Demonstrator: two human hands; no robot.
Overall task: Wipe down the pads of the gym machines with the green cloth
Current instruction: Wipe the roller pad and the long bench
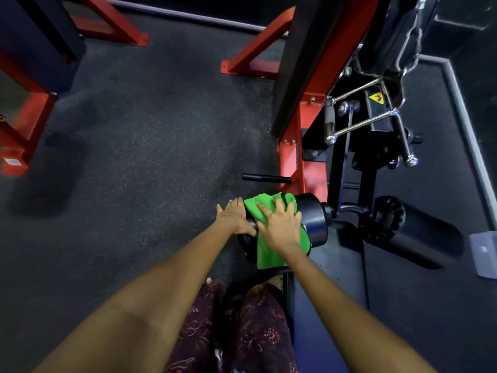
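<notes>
Green cloth [269, 246] is lying draped over a black roller pad [312, 219] on a red and black gym machine [301, 162], hanging down the pad's near side. The right hand [281, 227] is pressing flat on the cloth with its fingers [277, 204] spread wide. The left hand [235, 218] is resting on the pad's left end, fingers straight and fairly close together, thumb against the pad just beside the cloth. A second roller pad [408, 227] is sitting to the right, apart from the first. A yellow warning sticker [376, 97] is showing on the machine, its symbol too small to read. Chrome handles [368, 122] are hanging above. Dark speckled floor [134, 157] is lying underneath. Patterned trousers [242, 332] are showing at the bottom edge, cut off.
</notes>
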